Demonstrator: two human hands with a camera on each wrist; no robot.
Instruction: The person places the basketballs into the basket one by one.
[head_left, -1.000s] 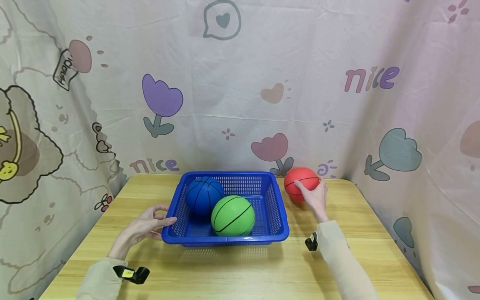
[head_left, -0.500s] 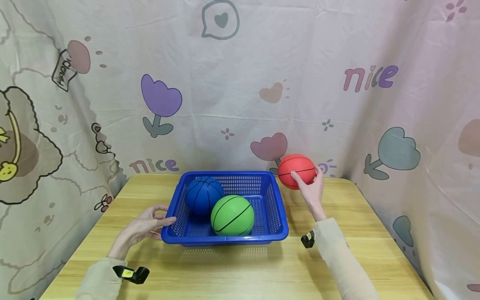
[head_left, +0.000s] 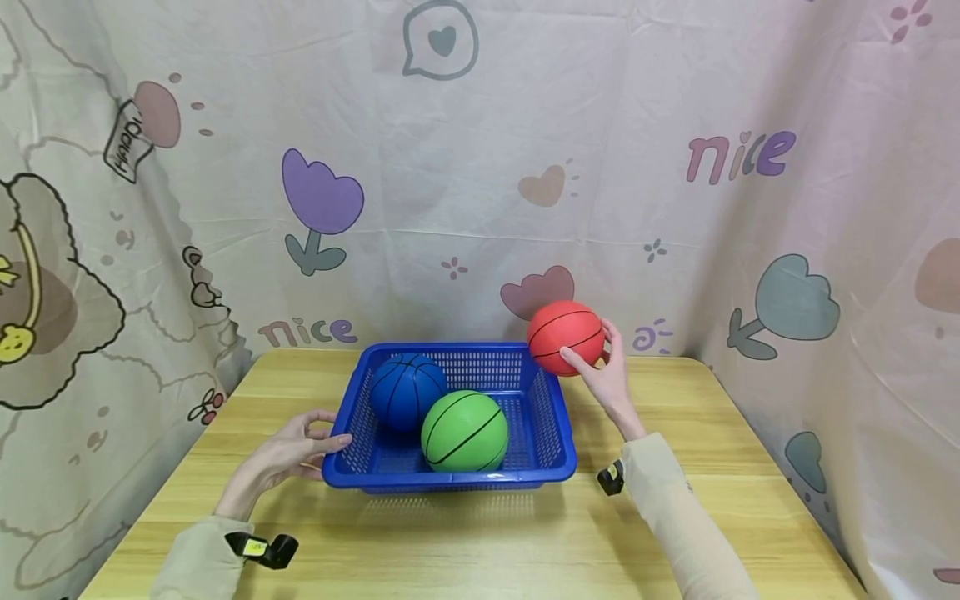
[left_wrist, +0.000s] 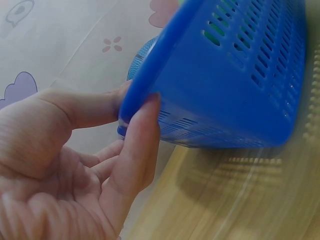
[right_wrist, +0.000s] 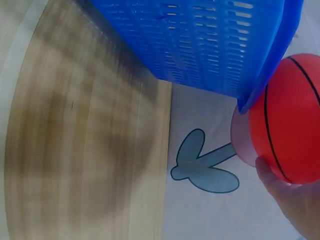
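Note:
My right hand (head_left: 609,382) grips a red toy basketball (head_left: 564,337) from its right side, held up at the back right corner of a blue plastic basket (head_left: 450,477). In the right wrist view the red ball (right_wrist: 290,120) appears beside the basket's rim (right_wrist: 280,55), with part of the hand below it. My left hand (head_left: 288,450) pinches the basket's left rim between thumb and fingers, which the left wrist view shows close up at the rim (left_wrist: 150,65). Inside the basket lie a blue basketball (head_left: 407,392) and a green basketball (head_left: 465,432), close together on the left and middle.
The basket stands on a wooden table (head_left: 450,550), whose surface extends in front and to both sides. A printed cloth (head_left: 450,167) hangs behind the table and along both sides. Black wrist cameras (head_left: 262,550) sit on both sleeves.
The right hand has lifted the red ball off the table and carried it left, to above the basket's back right corner. The left hand and the basket stay in place.

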